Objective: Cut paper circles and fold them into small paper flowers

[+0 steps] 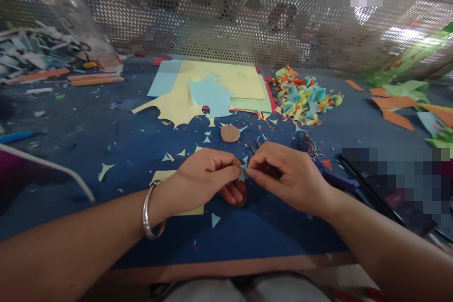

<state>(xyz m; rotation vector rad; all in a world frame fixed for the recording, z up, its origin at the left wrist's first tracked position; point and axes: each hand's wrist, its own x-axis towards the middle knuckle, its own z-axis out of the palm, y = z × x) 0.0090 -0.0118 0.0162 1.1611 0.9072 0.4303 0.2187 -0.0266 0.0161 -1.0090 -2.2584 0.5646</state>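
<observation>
My left hand (212, 174), with a silver bangle at the wrist, pinches a small light blue paper cutout (243, 168) between thumb and finger. The fingertips of my right hand (283, 170) close on the cutout's other side. Under my left fingers shows part of a brown disc (241, 199). Another round brown disc (230, 133) lies just beyond my hands. Thin pointed blades (253, 147) stick out behind my right hand; the rest of that tool is hidden. A yellow paper square (194, 210) lies partly under my left wrist.
Yellow and blue paper sheets (219, 73) lie at the back, with a heap of curled paper pieces (300, 96) beside them. Scraps litter the blue tabletop (134, 151). A bottle (85, 28) stands back left; a dark phone-like device (389, 193) lies right. Perforated metal (230, 23) borders the back.
</observation>
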